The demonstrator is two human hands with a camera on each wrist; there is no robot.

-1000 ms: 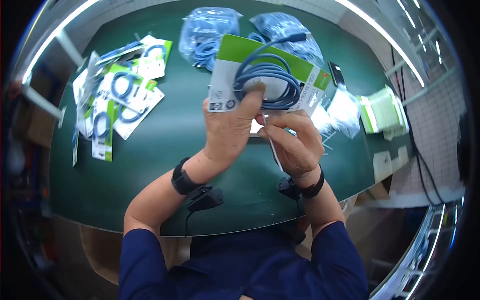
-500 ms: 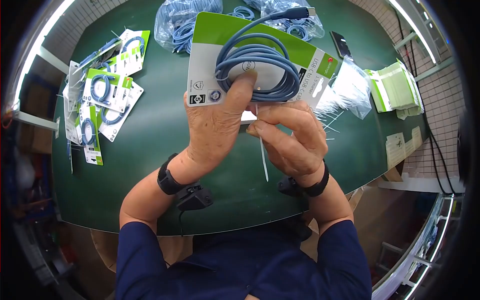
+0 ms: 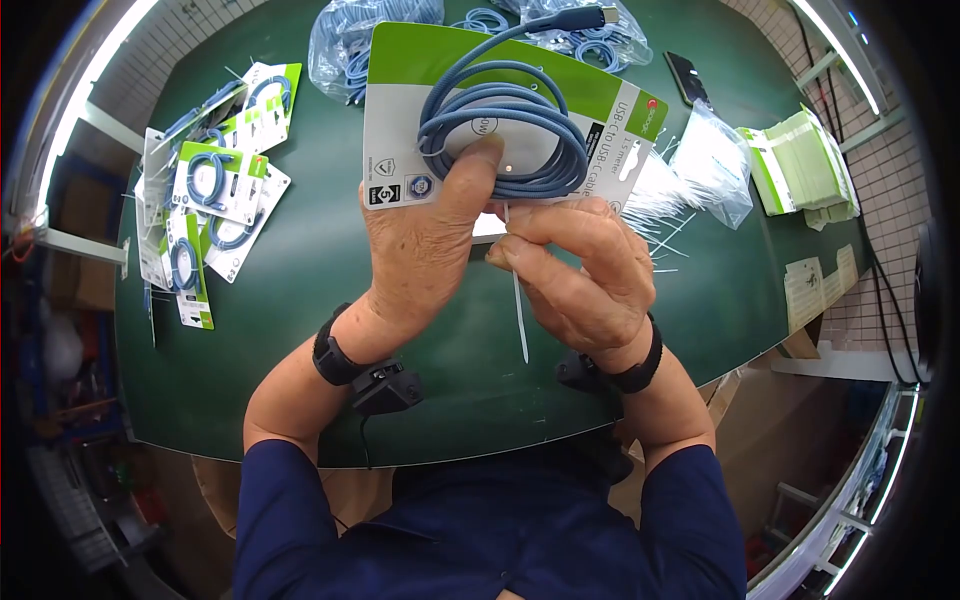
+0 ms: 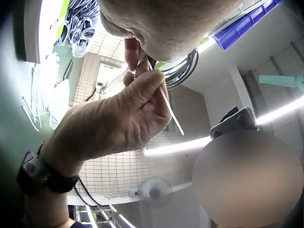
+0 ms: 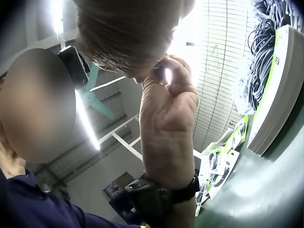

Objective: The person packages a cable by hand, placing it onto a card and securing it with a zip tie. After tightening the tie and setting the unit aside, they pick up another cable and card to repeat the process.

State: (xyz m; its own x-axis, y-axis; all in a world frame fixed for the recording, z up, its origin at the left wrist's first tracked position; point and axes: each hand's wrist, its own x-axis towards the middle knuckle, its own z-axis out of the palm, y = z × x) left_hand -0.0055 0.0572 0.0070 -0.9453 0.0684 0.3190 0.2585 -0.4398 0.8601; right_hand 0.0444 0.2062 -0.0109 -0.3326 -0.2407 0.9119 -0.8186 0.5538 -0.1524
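In the head view my left hand (image 3: 420,250) holds a green-and-white packaging card (image 3: 395,120), its thumb pressed on the blue USB-C cable (image 3: 572,150) coiled against the front. The cable's plug end sticks out past the card's top edge. My right hand (image 3: 590,265) pinches a thin white cable tie (image 3: 520,315) between thumb and forefinger, just under the card's lower edge. The tie's tail hangs down from the fingertips, and it shows again in the left wrist view as a pale strip (image 4: 174,116). Behind the card, the left fingers are hidden.
Carded blue cables (image 3: 215,180) lie piled on the left of the green table (image 3: 300,330). Clear bags of blue cables (image 3: 370,35) stand at the back. On the right are a phone (image 3: 686,78), a bag of white ties (image 3: 718,165) and a stack of cards (image 3: 800,160).
The head view has shifted, and the card now appears lower-left and larger than a second ago. The tie's tail hangs more nearly straight down. Both hands keep their holds.
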